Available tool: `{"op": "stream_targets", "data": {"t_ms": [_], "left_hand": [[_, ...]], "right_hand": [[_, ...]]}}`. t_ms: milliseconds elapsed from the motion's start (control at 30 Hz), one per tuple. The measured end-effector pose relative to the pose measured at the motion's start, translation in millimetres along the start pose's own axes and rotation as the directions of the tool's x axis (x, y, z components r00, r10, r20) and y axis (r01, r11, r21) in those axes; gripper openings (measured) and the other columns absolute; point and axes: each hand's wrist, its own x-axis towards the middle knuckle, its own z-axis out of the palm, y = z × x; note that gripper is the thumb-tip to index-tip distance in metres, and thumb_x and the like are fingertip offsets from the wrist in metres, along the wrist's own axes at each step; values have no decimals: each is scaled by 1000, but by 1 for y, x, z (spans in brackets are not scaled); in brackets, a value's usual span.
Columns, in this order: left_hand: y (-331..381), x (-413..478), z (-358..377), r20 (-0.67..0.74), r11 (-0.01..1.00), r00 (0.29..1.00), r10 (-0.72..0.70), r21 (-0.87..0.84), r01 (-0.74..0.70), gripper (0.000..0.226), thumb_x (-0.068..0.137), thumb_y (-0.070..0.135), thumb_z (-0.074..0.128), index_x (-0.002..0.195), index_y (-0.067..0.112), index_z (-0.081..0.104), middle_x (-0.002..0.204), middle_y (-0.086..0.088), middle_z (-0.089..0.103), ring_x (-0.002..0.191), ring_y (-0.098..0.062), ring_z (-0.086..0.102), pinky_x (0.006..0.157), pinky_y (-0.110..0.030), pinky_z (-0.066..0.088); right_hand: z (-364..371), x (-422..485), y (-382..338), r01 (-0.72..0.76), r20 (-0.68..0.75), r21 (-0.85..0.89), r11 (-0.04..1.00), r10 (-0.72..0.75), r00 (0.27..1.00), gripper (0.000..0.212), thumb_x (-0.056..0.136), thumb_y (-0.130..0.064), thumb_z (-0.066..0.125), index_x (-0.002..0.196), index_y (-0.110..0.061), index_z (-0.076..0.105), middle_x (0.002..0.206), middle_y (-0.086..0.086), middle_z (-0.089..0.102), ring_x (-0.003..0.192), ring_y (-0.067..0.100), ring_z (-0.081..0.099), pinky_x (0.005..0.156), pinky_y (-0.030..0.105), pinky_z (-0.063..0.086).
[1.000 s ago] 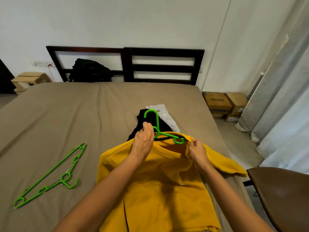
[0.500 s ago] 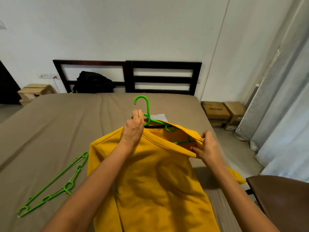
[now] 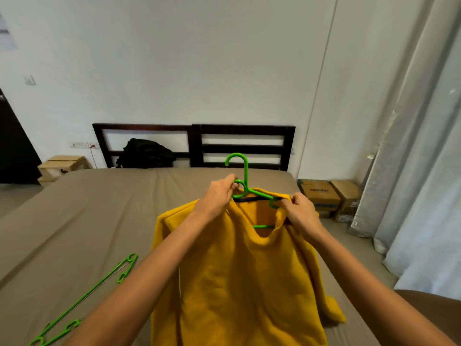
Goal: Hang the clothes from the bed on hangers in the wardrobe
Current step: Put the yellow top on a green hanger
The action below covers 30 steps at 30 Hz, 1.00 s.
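**Operator:** My left hand (image 3: pixel 219 196) pinches the green hanger (image 3: pixel 245 176) just under its hook. My right hand (image 3: pixel 303 213) grips the collar of the yellow sweatshirt (image 3: pixel 239 283) over the hanger's right arm. Both are at centre frame, held up over the bed (image 3: pixel 87 208).

**Desk:** Which step?

**Operator:** Seating the garment on the hanger, I judge. Next the right shoulder wants settling, then the carry to a wardrobe I cannot see.

**Desk:** Orientation?

**Operator:** Hook up, opening toward frame left. The hanger's length runs left to right, dipping right. The sweatshirt's length falls toward the bottom edge. Outward, spare hangers (image 3: pixel 82 300) lie lower left, with the headboard (image 3: pixel 194 143) behind.
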Motion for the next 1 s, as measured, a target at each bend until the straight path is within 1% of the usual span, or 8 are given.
{"op": "stream_targets", "data": {"t_ms": [167,200,267,333,500,633,800,1000], "left_hand": [[24,9,-37,-82,997,994,78,11,-77,11,98,12,44,98,6,53,93,-14,66,86,-28,61,65,-22,37],[28,10,-47,-125,996,989,83,-3,-85,11,97,8,45,100,6,55,95,-12,66,86,-22,61,65,-15,37],[39,11,-67,-207,993,974,96,-42,-106,15,95,4,46,104,5,58,99,-9,68,89,-16,61,71,-7,37],[51,13,-85,-260,987,958,120,-74,-143,17,94,2,47,105,5,60,101,-8,70,93,-15,63,77,-6,38],[84,16,-120,-337,984,931,139,-60,-168,20,92,-3,47,105,3,61,99,-7,69,91,-15,62,76,3,35],[99,19,-145,-368,985,920,138,-42,-165,26,91,-5,47,112,3,60,104,-11,69,98,-19,64,84,-5,37],[115,14,-160,-322,980,925,201,71,-188,23,93,0,48,112,4,59,104,-13,68,99,-24,64,90,-33,50],[150,12,-146,-386,977,902,196,152,-147,16,95,9,48,106,6,60,99,-12,69,94,-24,65,80,-32,49]], "right_hand": [[-39,-19,-44,230,375,212,950,-297,878,18,97,-26,50,100,-10,59,87,9,66,75,14,63,68,27,51],[-54,-18,-48,344,376,198,918,-395,838,24,95,-32,53,104,-12,63,92,5,68,80,9,63,71,24,50],[-85,-8,-50,561,159,-188,806,-538,827,35,84,-50,51,104,-23,62,96,-6,62,88,3,55,75,22,45],[-105,-2,-54,544,113,-435,718,-556,824,42,80,-56,42,110,-28,53,104,-8,52,97,7,48,80,24,42],[-109,-19,-77,658,357,-227,718,-567,742,23,92,-46,45,84,-28,56,65,-11,49,61,2,48,56,20,35],[-110,-22,-91,719,150,-255,646,-708,690,12,93,-30,55,90,-23,64,59,-11,53,58,3,51,52,24,35],[-139,-28,-124,499,103,24,866,-499,861,26,91,-35,57,82,-17,73,63,5,55,58,15,46,55,30,34],[-117,-52,-164,542,-152,-380,749,-629,762,27,95,-22,51,92,-4,72,89,16,70,86,32,62,68,34,41]]}}
